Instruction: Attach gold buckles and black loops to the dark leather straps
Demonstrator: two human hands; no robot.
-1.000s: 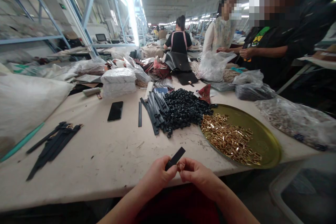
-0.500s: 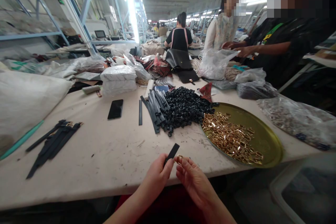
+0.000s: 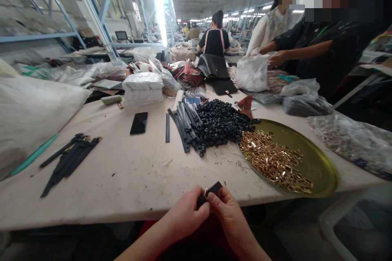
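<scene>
Close to the table's front edge, my left hand [image 3: 190,208] is closed on a short black strap [image 3: 214,189]. A small gold buckle [image 3: 206,192] sits on the strap between my two hands. My right hand [image 3: 225,205] pinches the strap's far end beside the buckle, thumb on top. Part of the strap is hidden by my fingers. To the right, a round gold tray [image 3: 318,167] holds a heap of gold buckles [image 3: 272,161]. Beyond my hands lies a pile of small black loops [image 3: 223,124], with black strips [image 3: 186,124] next to it.
Black straps with buckles [image 3: 72,157] lie at the left, near a white sack [image 3: 36,118]. A phone [image 3: 139,123] rests mid-table. Plastic-wrapped packs [image 3: 143,89] and a black bag [image 3: 214,71] stand behind. Two people [image 3: 309,49] handle a plastic bag [image 3: 252,73] at the back right.
The buckle, held apart in my right hand before, is now on the strap. My right hand has moved to grip the strap's end. The view has shifted slightly left.
</scene>
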